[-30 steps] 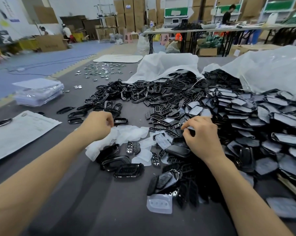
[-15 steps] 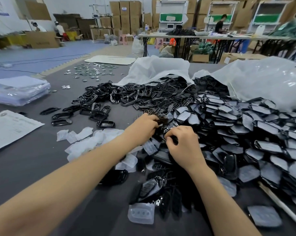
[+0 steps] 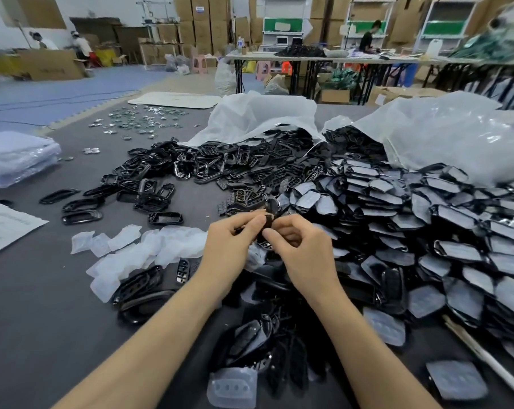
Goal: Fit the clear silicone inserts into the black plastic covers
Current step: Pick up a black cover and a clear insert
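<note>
My left hand and my right hand meet at the middle of the table, and both pinch one small black plastic cover between thumb and fingers. Most of that cover is hidden by my fingers. A heap of clear silicone inserts lies on the grey table just left of my left hand. One more clear insert lies near the front edge. Loose black covers spread across the table behind my hands.
A big pile of fitted covers fills the right side, spilling from white plastic bags. Black oval frames lie at the left, with a paper sheet and a wrapped stack beyond. Small metal discs are scattered far back.
My left hand left the clear inserts at the left and came to the middle. Both hands have lifted a black cover off the pile and now hold it together.
</note>
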